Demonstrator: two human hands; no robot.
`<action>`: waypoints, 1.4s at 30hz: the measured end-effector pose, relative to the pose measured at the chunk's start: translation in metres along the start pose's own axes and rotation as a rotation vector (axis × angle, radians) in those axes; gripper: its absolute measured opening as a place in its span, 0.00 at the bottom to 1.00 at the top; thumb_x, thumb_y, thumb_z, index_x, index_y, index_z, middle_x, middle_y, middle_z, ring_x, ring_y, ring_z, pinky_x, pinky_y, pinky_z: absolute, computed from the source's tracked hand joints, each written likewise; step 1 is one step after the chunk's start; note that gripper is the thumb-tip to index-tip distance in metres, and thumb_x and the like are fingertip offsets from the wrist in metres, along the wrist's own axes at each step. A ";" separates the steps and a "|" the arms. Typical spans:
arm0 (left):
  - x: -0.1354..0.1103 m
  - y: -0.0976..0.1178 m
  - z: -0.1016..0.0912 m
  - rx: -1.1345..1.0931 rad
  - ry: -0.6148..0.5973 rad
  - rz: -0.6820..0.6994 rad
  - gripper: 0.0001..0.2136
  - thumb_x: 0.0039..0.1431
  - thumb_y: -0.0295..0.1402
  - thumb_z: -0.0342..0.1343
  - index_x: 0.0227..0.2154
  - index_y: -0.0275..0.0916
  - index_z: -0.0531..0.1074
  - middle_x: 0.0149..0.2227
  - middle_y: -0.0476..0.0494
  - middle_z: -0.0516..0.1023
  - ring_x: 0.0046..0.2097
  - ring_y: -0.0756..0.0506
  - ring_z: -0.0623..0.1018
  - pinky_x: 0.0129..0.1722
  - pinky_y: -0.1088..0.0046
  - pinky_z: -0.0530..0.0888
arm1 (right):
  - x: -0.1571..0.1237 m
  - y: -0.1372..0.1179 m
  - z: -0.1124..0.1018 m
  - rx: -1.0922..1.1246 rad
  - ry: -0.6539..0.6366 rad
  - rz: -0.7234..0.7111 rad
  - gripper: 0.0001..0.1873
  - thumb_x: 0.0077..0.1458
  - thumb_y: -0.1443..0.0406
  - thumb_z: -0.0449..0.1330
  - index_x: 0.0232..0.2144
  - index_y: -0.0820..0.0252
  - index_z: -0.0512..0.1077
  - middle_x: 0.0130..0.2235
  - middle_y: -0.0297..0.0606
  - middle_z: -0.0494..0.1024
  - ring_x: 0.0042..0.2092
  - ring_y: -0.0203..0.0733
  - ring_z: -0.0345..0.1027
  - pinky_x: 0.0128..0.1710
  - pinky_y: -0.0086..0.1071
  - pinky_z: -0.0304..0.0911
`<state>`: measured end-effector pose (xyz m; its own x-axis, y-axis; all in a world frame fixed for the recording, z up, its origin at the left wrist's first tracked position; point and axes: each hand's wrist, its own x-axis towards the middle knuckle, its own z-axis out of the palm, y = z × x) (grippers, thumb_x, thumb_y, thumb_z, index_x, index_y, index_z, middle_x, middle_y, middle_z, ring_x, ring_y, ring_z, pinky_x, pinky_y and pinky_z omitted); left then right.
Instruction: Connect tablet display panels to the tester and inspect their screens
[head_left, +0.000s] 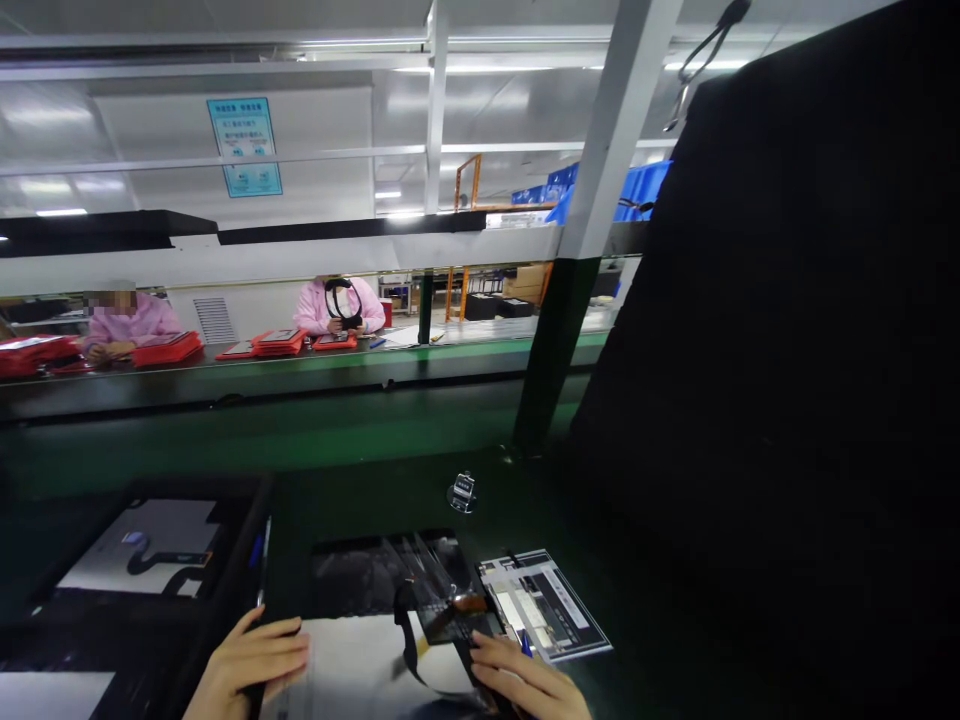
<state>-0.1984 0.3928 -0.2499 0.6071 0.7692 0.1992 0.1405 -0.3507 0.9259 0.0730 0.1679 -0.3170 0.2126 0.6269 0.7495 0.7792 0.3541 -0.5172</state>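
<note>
Low in the view, a silver-backed screen panel (349,660) with a curved black ribbon cable (409,640) lies between my hands. My left hand (259,655) grips its left edge, fingers together on top and the thumb mostly hidden. At the opposite edge, my right hand (525,675) has its fingers closed over the side; a small blue tip (526,643) shows beside them. Just beyond the panel is a glossy black sheet (360,578) with reflections. A flat rectangular piece (562,605) with a pale, circuit-like pattern rests right of it.
A black tray (259,500) on the left holds another silver-backed panel (161,535). A metal tally counter (463,492) stands on the dark green table. A slanted post (559,350) and black curtain (765,330) border the right. Across, two people in pink sit by red stacks (277,343).
</note>
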 end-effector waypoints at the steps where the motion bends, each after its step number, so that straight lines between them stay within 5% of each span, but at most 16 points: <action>1: 0.004 0.003 -0.004 0.041 -0.077 0.001 0.05 0.44 0.34 0.67 0.22 0.55 0.80 0.33 0.43 0.84 0.48 0.32 0.78 0.63 0.45 0.50 | 0.001 0.004 -0.004 -0.038 -0.017 -0.036 0.14 0.65 0.61 0.52 0.46 0.50 0.76 0.41 0.39 0.81 0.47 0.44 0.75 0.49 0.32 0.70; 4: 0.015 0.011 -0.009 0.065 -0.189 -0.061 0.06 0.41 0.33 0.68 0.24 0.54 0.81 0.37 0.42 0.83 0.51 0.29 0.76 0.63 0.43 0.48 | 0.007 0.009 -0.016 -0.072 -0.031 -0.053 0.13 0.63 0.63 0.54 0.45 0.50 0.77 0.42 0.38 0.82 0.45 0.43 0.76 0.46 0.28 0.72; 9: 0.021 0.009 0.002 0.025 -0.202 -0.112 0.08 0.42 0.31 0.66 0.27 0.53 0.81 0.41 0.41 0.82 0.56 0.31 0.72 0.65 0.48 0.44 | 0.024 -0.010 -0.016 0.116 0.207 0.486 0.14 0.65 0.58 0.51 0.45 0.56 0.72 0.36 0.39 0.81 0.27 0.40 0.76 0.30 0.30 0.75; 14: 0.019 -0.004 0.008 0.250 -0.277 0.042 0.19 0.51 0.23 0.54 0.39 0.54 0.80 0.53 0.46 0.76 0.63 0.35 0.63 0.64 0.47 0.41 | 0.039 -0.010 0.011 0.322 0.254 0.707 0.24 0.62 0.48 0.50 0.22 0.58 0.67 0.21 0.33 0.69 0.22 0.38 0.65 0.20 0.29 0.63; 18: 0.019 -0.006 0.007 0.406 -0.304 0.043 0.26 0.51 0.19 0.48 0.46 0.55 0.77 0.56 0.50 0.72 0.64 0.36 0.61 0.64 0.45 0.40 | 0.039 0.004 0.021 0.253 0.247 0.853 0.26 0.55 0.46 0.57 0.16 0.57 0.62 0.16 0.31 0.65 0.19 0.38 0.62 0.20 0.30 0.61; 27: 0.021 -0.011 0.012 0.543 -0.169 0.170 0.21 0.54 0.22 0.49 0.43 0.53 0.79 0.53 0.48 0.76 0.59 0.36 0.69 0.61 0.44 0.56 | 0.044 0.000 0.023 -0.004 0.281 0.638 0.26 0.56 0.49 0.57 0.13 0.57 0.60 0.15 0.31 0.64 0.19 0.37 0.60 0.21 0.29 0.57; 31: 0.024 -0.001 0.025 0.606 -0.109 0.305 0.15 0.62 0.31 0.47 0.44 0.49 0.78 0.50 0.46 0.78 0.55 0.40 0.75 0.55 0.55 0.72 | 0.044 0.001 0.026 -0.014 0.258 0.558 0.25 0.57 0.54 0.58 0.13 0.58 0.61 0.17 0.32 0.66 0.20 0.36 0.61 0.22 0.28 0.57; 34: 0.027 0.020 0.042 0.497 -0.157 0.207 0.15 0.64 0.37 0.47 0.45 0.46 0.77 0.49 0.44 0.79 0.52 0.42 0.76 0.52 0.64 0.74 | 0.045 0.002 0.026 -0.041 0.261 0.521 0.24 0.56 0.55 0.57 0.13 0.58 0.60 0.17 0.31 0.65 0.20 0.36 0.59 0.21 0.28 0.55; 42: 0.039 0.058 0.093 0.128 -0.440 -0.122 0.19 0.63 0.44 0.46 0.47 0.40 0.74 0.47 0.41 0.79 0.49 0.41 0.77 0.49 0.66 0.72 | 0.046 -0.005 0.020 -0.013 0.258 0.521 0.26 0.57 0.54 0.57 0.12 0.58 0.63 0.16 0.33 0.67 0.19 0.36 0.61 0.20 0.28 0.58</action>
<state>-0.0938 0.3525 -0.2183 0.8500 0.5191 -0.0893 0.3101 -0.3562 0.8815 0.0671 0.2088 -0.2885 0.7057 0.5262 0.4745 0.5400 0.0342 -0.8410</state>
